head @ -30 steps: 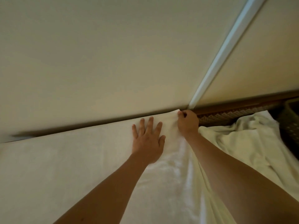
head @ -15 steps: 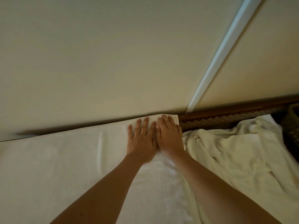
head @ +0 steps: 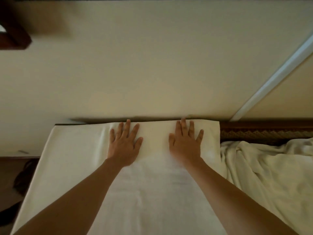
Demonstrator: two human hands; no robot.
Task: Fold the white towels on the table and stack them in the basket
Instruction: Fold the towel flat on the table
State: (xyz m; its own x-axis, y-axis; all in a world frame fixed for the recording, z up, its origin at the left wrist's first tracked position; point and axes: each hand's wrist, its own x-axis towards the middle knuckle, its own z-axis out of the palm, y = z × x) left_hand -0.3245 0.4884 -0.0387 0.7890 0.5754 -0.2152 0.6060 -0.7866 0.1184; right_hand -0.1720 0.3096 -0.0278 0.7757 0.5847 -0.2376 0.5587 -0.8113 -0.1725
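Both hands lie flat, palms down and fingers straight and slightly spread, on the far end of a white towel point(head: 152, 192) that is spread lengthwise away from the person across the tabletop point(head: 55, 163). The left hand point(head: 124, 145) and the right hand point(head: 186, 143) sit well apart, side by side near the towel's far edge, gripping nothing; pressing there looks meant to flatten the cloth and keep the layers square before the next fold, so this reads as the smoothing part of a fold that is not yet finished. The towel's far corner on the right comes close to the wall point(head: 152, 65), which suggests it has been laid against the back of the tabletop to get a straight edge. Just beside it on the right a crumpled towel point(head: 264, 170) lies in loose ridges, touching or nearly touching the flat one, seemingly waiting its turn. Behind that heap runs a dark patterned band point(head: 264, 134), too dim to identify. The basket does not show anywhere, so how many towels are already stacked cannot be told. The right hand's wrist is smeared with blur, the light is low, and whether the flat towel is one layer or doubled is hard to make out. The near ends of both towels are cut off by the frame, and a dark object point(head: 13, 38) at upper left is only partly in view.
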